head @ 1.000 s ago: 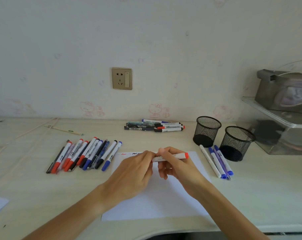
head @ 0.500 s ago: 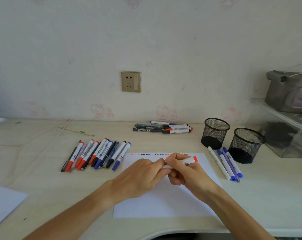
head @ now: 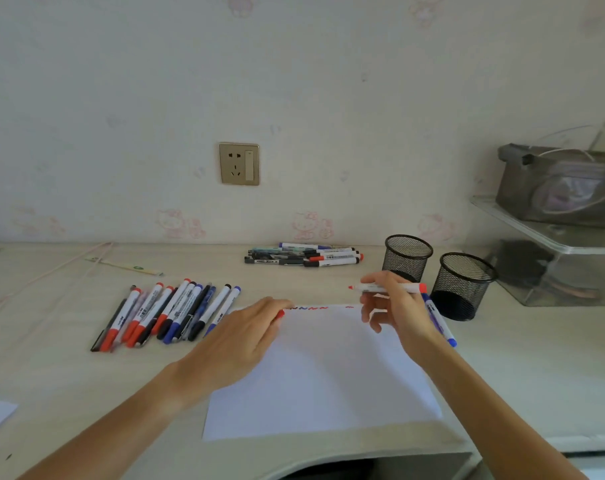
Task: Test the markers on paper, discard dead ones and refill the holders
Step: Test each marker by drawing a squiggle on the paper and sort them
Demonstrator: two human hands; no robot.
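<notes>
A pale wallpapered wall with a gold socket plate is backing a light wooden worktop, where a white sheet of paper is lying near the front edge with red and blue squiggles along its far edge. Two black mesh holders are standing side by side at the right, a row of markers is lying left of the paper, and another pile is sitting by the wall. The right hand is gripping an uncapped red marker level above the paper's far right corner, while the left hand is pinching its red cap. Half a second ago both hands were together on the capped marker; now they are apart.
</notes>
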